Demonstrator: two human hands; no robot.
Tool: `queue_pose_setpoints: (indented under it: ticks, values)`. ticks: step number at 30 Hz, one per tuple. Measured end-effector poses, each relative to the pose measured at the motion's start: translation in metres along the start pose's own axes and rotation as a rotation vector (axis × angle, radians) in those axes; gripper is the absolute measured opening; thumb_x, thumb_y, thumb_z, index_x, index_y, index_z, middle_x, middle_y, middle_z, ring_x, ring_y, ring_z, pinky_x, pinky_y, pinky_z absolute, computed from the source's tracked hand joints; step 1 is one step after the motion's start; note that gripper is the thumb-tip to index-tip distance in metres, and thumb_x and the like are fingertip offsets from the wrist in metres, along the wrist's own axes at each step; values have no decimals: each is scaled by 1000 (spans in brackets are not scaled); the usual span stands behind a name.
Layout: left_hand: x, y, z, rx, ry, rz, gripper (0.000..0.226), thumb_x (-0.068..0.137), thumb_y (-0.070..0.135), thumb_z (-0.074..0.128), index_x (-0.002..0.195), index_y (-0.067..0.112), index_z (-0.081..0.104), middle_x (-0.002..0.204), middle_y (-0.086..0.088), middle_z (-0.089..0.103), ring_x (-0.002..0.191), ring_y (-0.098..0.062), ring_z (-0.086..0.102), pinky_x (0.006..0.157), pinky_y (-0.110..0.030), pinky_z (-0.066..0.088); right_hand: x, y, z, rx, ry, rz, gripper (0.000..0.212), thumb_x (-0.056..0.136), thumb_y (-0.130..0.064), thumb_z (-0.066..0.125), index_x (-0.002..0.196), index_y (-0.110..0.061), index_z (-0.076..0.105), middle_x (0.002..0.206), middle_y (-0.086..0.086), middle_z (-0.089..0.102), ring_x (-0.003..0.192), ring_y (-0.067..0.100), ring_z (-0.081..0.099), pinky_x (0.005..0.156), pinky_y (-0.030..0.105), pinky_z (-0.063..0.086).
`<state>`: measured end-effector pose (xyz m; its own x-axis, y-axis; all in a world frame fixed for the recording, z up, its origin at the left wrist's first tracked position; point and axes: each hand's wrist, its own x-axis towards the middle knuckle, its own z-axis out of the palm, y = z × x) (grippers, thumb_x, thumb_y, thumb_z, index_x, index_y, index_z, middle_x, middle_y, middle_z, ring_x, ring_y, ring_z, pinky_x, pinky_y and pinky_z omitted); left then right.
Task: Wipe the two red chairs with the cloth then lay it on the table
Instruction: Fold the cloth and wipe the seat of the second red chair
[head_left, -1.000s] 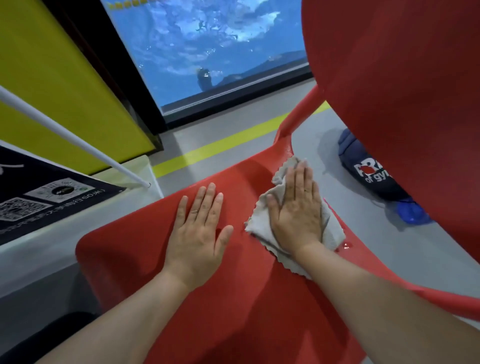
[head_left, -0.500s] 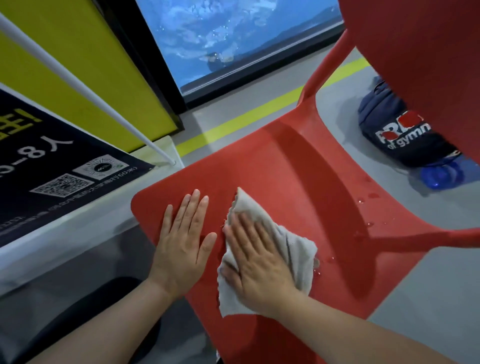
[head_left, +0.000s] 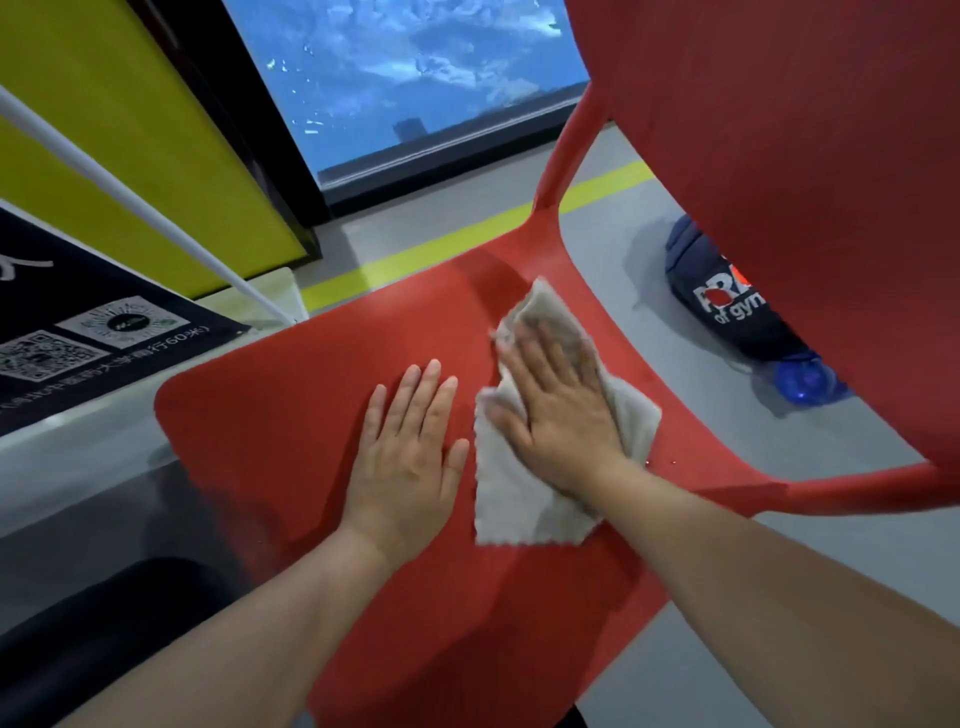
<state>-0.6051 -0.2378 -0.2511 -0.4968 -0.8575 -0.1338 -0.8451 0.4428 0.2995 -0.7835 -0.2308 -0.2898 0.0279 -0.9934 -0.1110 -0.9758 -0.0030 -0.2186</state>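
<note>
right hand (head_left: 558, 415) flat, fingers straight, pressing the soft limp cloth (head_left: 519, 499) on the red chair seat (head_left: 270, 415); left hand (head_left: 410, 452) open, so pinch a loose corner.

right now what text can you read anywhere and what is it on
"of gym", cut off by the red chair, on the navy bag; larger letters above partly hidden.
"60米)" ends a blurred line on the black banner; QR code and round logo unreadable.

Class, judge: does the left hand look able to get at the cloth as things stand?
Probably yes. The left hand lies flat on the chair seat right beside the cloth, nothing between; the right hand covers only its far part.
</note>
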Motion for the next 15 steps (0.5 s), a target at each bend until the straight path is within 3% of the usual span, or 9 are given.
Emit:
queue_pose_setpoints:
  ticks: [7,10,15]
  values:
    - [2,30,21,-6,3,-13,53,89,34,28,131,9,47,143,-12,42,135,-29,34,111,-49,23,10,42,-3,115,69,245,57,99,-43,27,149,-27,7,159,-4,4,143,5,-8,118,33,-6]
    - [-6,33,26,16,-31,-2,53,89,35,26,131,9,47,145,-13,38,137,-30,31,111,-50,22,-25,56,-8,105,29,361,58,98,-46,22,149,-24,6,159,-2,5,146,12,1,117,31,1]
    - [-18,29,24,1,-48,31,54,90,35,23,134,10,43,146,-12,37,138,-29,27,112,-50,12,-63,41,-8,-16,-31,387,61,99,-42,22,149,-12,3,159,5,0,146,18,-6,119,34,-5]
